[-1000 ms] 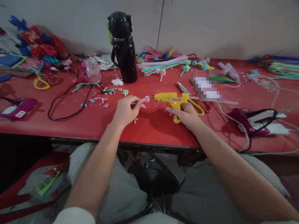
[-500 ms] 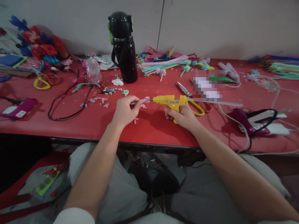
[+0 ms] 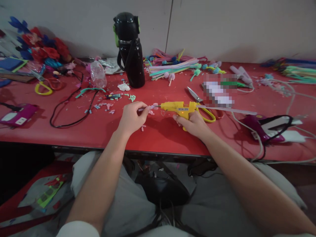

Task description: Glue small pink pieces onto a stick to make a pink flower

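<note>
My left hand is closed in a pinch on a thin purple pipe cleaner with a small pink and lilac tip. My right hand is wrapped round the handle of a yellow hot glue gun, an orange light glowing on its side. The gun's nozzle points left and meets or nearly touches the pink tip. A clear glue stick juts out of the gun's back end. Small pink pieces lie on the red table below my left hand.
Yellow-handled scissors lie just behind the gun. A black bottle stands at the back, with a clear plastic bottle to its left. Bundled pipe cleaners lie along the wall. Purple power strips and cables sit at both sides.
The glue gun has tilted slightly, its rear end and glue stick a little lower. Both hands keep nearly the same place and grip.
</note>
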Demonstrator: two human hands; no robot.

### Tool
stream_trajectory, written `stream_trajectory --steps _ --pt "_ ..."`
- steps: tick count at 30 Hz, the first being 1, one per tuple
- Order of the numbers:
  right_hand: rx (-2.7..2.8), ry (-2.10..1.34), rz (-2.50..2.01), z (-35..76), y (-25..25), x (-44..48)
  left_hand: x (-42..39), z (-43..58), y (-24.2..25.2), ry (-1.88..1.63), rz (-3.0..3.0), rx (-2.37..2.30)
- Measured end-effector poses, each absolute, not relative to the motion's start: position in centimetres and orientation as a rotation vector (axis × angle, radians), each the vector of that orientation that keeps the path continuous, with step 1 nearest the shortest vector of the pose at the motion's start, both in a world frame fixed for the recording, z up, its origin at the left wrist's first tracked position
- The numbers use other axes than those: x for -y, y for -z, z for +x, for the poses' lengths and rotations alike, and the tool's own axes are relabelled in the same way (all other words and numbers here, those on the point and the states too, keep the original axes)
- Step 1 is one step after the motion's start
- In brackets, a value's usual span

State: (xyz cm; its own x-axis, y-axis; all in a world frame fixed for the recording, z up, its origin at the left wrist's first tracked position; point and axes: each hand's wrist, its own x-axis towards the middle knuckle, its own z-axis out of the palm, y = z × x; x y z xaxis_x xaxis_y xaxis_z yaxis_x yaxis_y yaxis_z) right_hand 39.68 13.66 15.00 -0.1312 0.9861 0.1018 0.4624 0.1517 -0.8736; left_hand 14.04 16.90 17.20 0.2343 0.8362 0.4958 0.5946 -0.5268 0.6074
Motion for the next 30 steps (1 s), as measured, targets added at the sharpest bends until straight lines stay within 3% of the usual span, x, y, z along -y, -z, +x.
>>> stream_trajectory --steps 30 --pt "1.757 -0.847 -1.413 39.59 -15.38 -13.54 -16.8 14.04 -17.19 -1.182 2.218 -1.344"
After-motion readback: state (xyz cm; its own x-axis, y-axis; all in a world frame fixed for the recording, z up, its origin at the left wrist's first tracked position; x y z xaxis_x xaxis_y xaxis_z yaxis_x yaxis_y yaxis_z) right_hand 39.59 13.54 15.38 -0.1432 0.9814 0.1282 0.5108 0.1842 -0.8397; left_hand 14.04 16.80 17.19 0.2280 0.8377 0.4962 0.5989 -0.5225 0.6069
